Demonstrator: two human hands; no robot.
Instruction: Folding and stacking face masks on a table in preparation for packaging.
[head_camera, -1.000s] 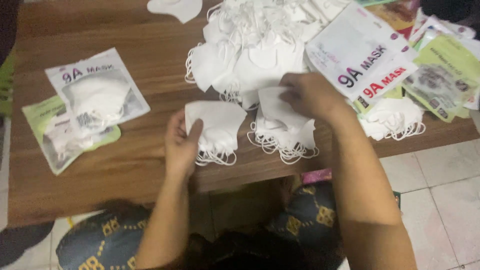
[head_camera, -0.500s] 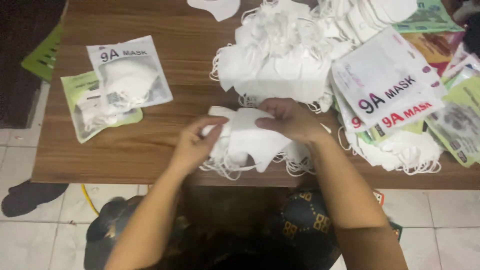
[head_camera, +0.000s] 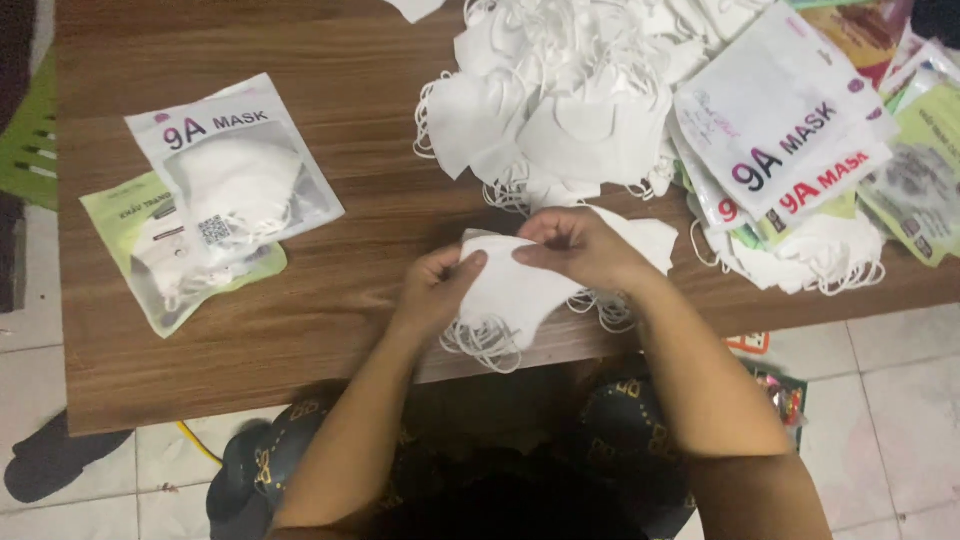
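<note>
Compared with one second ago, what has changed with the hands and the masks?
The two small stacks of white masks were brought together into one. The left hand and right hand, earlier apart on separate stacks, now both pinch its top edge. The big mask pile and packaged masks stayed put.

Matt cloth masks (head_camera: 510, 290), prob. wood-grain table (head_camera: 370, 110)

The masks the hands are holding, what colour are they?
Plain white masks with white ear loops, seen in the head view.

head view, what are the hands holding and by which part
Both the left hand and the right hand pinch the upper edge of a small stack of white face masks.
</note>
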